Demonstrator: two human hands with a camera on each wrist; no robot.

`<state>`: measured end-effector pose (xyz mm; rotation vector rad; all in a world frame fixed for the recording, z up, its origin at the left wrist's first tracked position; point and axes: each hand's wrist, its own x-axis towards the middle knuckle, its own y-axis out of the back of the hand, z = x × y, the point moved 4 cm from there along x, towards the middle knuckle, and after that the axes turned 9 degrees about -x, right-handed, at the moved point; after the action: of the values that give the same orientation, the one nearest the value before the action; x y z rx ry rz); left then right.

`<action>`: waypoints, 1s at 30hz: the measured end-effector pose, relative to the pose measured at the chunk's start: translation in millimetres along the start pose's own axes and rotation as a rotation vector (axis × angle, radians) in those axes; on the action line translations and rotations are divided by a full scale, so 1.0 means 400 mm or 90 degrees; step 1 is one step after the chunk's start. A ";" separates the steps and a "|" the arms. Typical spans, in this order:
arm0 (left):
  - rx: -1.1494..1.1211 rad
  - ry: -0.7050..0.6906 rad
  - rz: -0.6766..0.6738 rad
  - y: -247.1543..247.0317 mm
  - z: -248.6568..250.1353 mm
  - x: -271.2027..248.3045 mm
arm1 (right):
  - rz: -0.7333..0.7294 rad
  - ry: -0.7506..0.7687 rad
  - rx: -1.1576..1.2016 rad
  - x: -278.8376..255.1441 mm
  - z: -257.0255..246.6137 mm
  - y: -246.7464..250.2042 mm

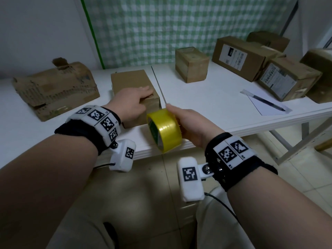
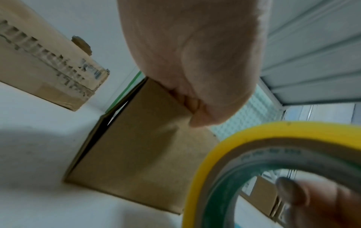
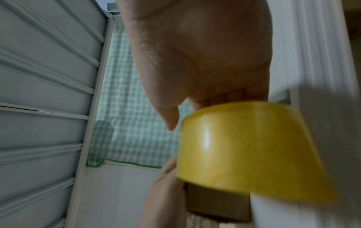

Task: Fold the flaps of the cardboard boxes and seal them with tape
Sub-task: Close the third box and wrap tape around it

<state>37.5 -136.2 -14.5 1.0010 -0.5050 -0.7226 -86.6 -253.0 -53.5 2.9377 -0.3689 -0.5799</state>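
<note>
Nearest to us, our right hand (image 1: 188, 126) grips the yellow tape roll (image 1: 164, 130) just over the near edge of the white table (image 1: 206, 97); a fingertip shows inside the roll's core in the left wrist view, and the thumb lies free beside the roll in the right wrist view. Our left hand (image 1: 133, 103) rests on top of the small cardboard box (image 1: 129, 81), the fingers stretched flat over its near top edge, pressing the flaps down. That box stands close to the table's front edge, touching the roll's far side or just beside it; we cannot tell which. Along the box's left side a dark slit shows where a flap stands slightly apart.

To the left lies a crushed, torn carton (image 1: 53, 88). Farther back sits a small taped box (image 1: 191, 64), and to the right a cluster of boxes bearing shipping labels (image 1: 251, 58). Near these a pen (image 1: 267, 102) lies on a sheet of paper (image 1: 265, 108).
</note>
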 end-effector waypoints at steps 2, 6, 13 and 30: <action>-0.056 0.032 -0.040 0.004 0.011 0.000 | 0.063 -0.005 -0.002 0.017 0.009 0.037; 0.036 0.059 -0.092 -0.017 0.021 -0.003 | 0.283 0.059 -0.141 0.074 0.040 0.127; 0.070 0.046 -0.098 -0.027 0.000 0.005 | 0.260 0.099 -0.617 0.134 0.070 0.146; 0.059 -0.035 0.002 0.010 -0.010 0.041 | 0.154 0.130 -0.138 0.082 0.000 0.095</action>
<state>52.4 -144.5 -12.0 1.0689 -0.5916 -0.7300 -65.1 -298.1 -58.9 2.6602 -0.5859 -0.2670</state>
